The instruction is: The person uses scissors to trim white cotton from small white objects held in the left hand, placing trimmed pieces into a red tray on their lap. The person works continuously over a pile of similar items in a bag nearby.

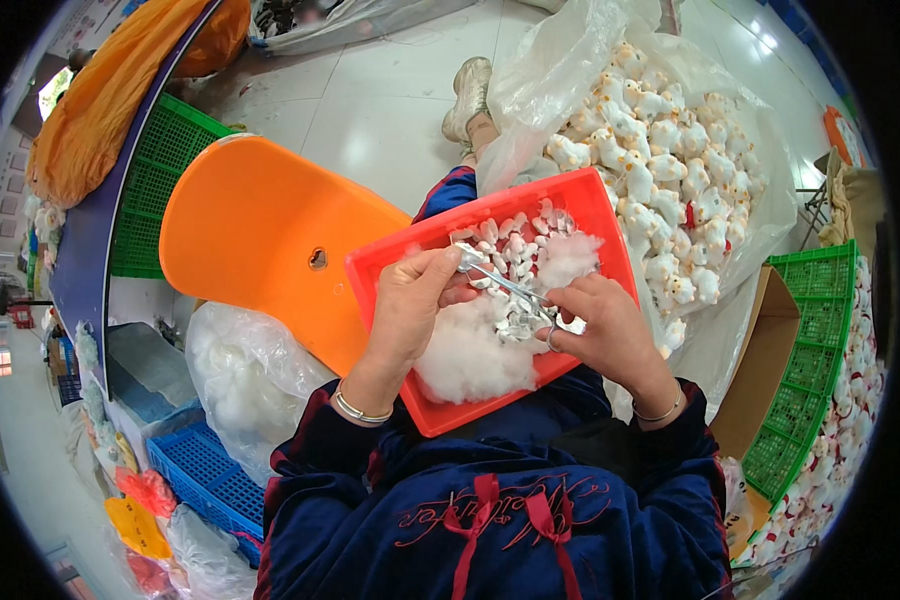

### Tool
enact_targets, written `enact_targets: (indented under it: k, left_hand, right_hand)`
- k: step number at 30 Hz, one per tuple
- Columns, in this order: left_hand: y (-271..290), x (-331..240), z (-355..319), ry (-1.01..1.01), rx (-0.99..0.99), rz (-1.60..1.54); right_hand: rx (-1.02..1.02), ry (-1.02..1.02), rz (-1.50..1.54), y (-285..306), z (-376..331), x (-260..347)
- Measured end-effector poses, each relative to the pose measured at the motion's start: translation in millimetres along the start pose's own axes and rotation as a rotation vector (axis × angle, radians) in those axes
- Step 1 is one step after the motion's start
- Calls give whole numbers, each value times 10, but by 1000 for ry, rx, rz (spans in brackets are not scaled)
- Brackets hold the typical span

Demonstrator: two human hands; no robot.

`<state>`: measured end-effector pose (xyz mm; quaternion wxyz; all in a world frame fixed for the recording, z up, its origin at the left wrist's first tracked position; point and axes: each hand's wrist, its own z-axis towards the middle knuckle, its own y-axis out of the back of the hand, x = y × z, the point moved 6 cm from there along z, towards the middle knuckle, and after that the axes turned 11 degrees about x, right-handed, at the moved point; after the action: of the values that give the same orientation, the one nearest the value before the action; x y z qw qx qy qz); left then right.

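Observation:
A red plastic tray [370,262] lies across my lap, with white stuffing fluff [475,360] and many small white stuffed pieces [510,240] inside. Over it, my right hand [602,325] has its fingers in the ring handles of slim metal forceps [510,288]. The forceps point up and left, their tips meeting my left hand [415,300]. There, thumb and fingers pinch a small white piece [468,258] at the tips, mostly covered by the fingers. A second clump of fluff [568,258] sits at the tray's right side.
An orange plastic board [260,240] stands left of the tray. On the right, a large clear bag [535,80] holds many white plush toys [660,150]. Beyond are a cardboard box [765,350] and a green crate [820,330]. A blue crate [205,475] sits lower left.

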<state>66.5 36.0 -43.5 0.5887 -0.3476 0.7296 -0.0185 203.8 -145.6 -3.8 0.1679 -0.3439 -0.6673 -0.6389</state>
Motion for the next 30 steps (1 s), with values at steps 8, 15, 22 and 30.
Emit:
enact_targets:
  k: [8, 15, 22, 30]
  left_hand:
    - [6, 22, -3, -12, -12, -18]
    - [-61, 3, -33, -16, -32, -4]
    - [-55, -26, -50, -44, 1, 87]
    - [16, -18, -18, -91, -13, -1]
  right_hand:
    - [-31, -24, -28, 3, -5, 21]
    - [-71, -33, -80, 37, 38, 84]
    - [-13, -51, -51, 46, 21, 63]
    - [80, -6, 157, 4, -11, -7]
